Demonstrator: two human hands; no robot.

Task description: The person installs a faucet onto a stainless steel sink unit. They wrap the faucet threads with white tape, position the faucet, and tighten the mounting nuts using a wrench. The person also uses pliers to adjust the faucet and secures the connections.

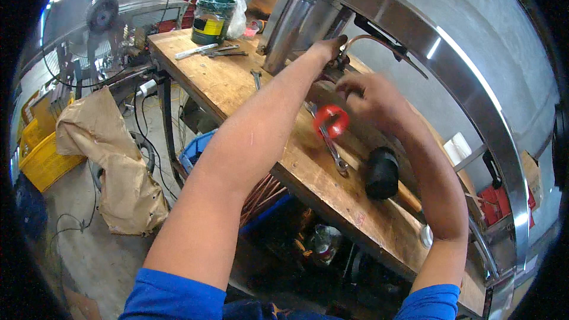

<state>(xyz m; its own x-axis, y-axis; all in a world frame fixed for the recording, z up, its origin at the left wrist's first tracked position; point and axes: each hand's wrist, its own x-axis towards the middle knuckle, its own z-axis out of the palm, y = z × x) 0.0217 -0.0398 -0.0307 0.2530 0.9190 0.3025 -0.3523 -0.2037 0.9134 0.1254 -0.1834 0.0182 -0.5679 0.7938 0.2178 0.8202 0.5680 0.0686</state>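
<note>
My left hand [330,51] reaches across the workbench to a small metal fitting at the end of a bent copper tube [368,37]. Its fingers close around that spot, and they partly hide what they hold. Close by, my right hand [368,96] has its fingers curled in a pinch; whatever lies between them is hidden. Below the hands, a red ring-shaped roll [339,120] rests by a combination wrench [333,149]. Nearer my right forearm lies a mallet with a black head [382,175] and a wooden handle. The curved steel frame [453,44] arches over the bench.
A dark bucket with a yellow label [210,22] stands at the bench's far left, with several tools [224,53] in front. Another wrench [256,79] lies beside my left forearm. On the floor are brown paper [115,160] and a yellow crate [52,157].
</note>
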